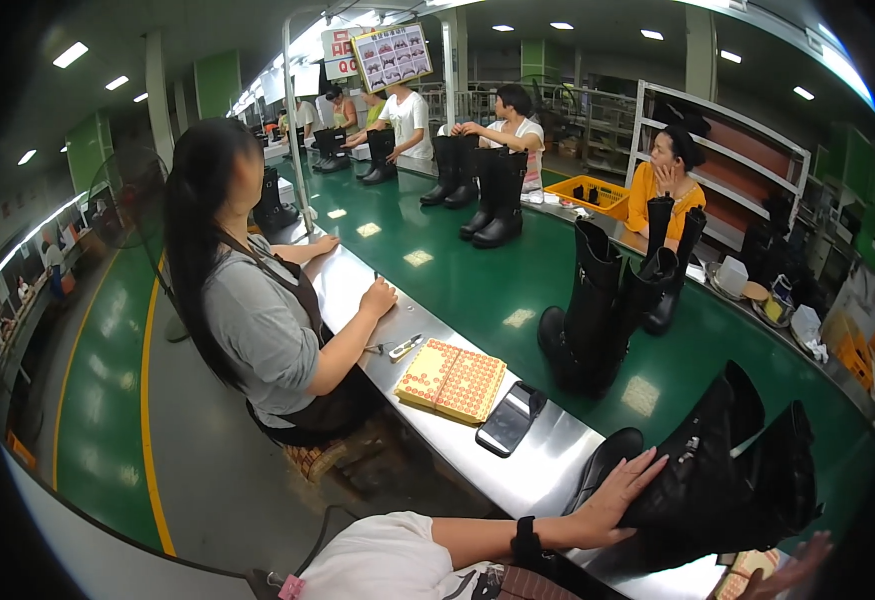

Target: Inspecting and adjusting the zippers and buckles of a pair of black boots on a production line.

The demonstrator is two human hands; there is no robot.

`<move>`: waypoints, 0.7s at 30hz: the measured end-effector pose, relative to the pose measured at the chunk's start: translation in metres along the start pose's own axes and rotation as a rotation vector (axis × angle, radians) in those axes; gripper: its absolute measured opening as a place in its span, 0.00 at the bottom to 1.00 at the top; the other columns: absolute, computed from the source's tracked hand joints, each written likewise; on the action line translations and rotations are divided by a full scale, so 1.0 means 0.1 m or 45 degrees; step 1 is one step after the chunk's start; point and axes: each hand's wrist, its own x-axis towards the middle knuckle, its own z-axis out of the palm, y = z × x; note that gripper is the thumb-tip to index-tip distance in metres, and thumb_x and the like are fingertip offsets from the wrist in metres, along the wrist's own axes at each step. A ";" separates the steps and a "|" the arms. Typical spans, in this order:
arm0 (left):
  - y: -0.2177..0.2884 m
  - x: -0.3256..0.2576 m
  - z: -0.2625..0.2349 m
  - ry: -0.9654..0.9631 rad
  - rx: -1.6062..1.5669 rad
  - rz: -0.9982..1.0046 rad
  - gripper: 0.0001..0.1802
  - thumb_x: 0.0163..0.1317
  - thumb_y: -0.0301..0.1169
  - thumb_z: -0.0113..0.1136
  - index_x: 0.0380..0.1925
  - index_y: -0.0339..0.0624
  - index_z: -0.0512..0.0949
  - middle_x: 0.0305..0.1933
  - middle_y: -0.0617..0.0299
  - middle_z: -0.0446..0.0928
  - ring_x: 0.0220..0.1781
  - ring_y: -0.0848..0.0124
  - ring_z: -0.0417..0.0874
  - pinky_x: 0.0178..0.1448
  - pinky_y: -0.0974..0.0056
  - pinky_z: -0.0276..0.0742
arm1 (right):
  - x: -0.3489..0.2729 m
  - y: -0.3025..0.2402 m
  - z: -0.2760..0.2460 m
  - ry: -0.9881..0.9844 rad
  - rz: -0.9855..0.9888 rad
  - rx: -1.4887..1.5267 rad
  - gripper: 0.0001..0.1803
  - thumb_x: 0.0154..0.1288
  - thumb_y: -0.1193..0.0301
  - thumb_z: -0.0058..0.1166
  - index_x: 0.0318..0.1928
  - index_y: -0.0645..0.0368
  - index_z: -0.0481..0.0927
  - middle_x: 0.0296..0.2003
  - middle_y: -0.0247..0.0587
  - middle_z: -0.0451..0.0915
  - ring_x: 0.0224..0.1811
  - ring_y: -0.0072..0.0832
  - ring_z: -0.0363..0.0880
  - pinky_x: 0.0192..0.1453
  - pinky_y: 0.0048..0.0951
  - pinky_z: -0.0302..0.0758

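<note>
My left hand (618, 497), a black band on its wrist, lies with fingers stretched flat against the side of a black boot (693, 465). This boot has small metal buckles and stands with a second black boot (780, 470) at the near right of the bench. The toe of a boot (608, 462) shows just beyond my left fingers. My right hand (790, 570) is at the lower right, somewhat blurred, its fingers spread and nothing seen in them. Beside it is a sheet with round red stickers (753, 572), partly hidden by the boots.
On the metal ledge (558, 450) lie a phone (511, 420), a banded stack of sticker sheets (451, 380) and a small cutter (406, 347). A co-worker in grey (258, 320) sits to the left. Black boots (593, 310) stand along the green conveyor belt (458, 290); more people sit across it.
</note>
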 end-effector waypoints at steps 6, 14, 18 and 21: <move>-0.19 -0.07 -0.19 0.024 -0.235 0.052 0.57 0.43 0.17 0.59 0.74 0.41 0.41 0.78 0.48 0.41 0.80 0.54 0.40 0.79 0.52 0.35 | -1.23 1.19 0.15 -0.781 0.503 -0.126 0.39 0.55 0.72 0.70 0.65 0.66 0.65 0.65 0.56 0.66 0.57 0.38 0.76 0.57 0.40 0.76; -0.54 -0.29 -0.16 -0.035 -0.490 -0.250 0.52 0.49 0.16 0.56 0.74 0.41 0.41 0.77 0.48 0.44 0.79 0.57 0.44 0.79 0.60 0.39 | -1.05 1.12 0.40 -0.232 0.217 -0.395 0.20 0.53 0.75 0.70 0.46 0.71 0.81 0.42 0.55 0.83 0.40 0.37 0.83 0.46 0.33 0.80; -0.37 -0.18 -0.26 -0.032 -0.454 -0.148 0.52 0.50 0.18 0.56 0.74 0.41 0.41 0.76 0.48 0.46 0.78 0.57 0.47 0.78 0.60 0.41 | -1.00 1.55 -0.01 0.099 -0.053 -0.735 0.22 0.50 0.64 0.75 0.23 0.74 0.81 0.23 0.50 0.83 0.18 0.34 0.79 0.25 0.32 0.77; -0.40 -0.20 -0.29 -0.083 -0.550 -0.298 0.50 0.50 0.20 0.55 0.73 0.40 0.42 0.74 0.48 0.50 0.76 0.58 0.50 0.77 0.61 0.43 | -0.94 1.48 -0.20 0.258 0.080 -0.753 0.28 0.48 0.58 0.75 0.17 0.74 0.78 0.16 0.50 0.80 0.13 0.35 0.75 0.20 0.34 0.73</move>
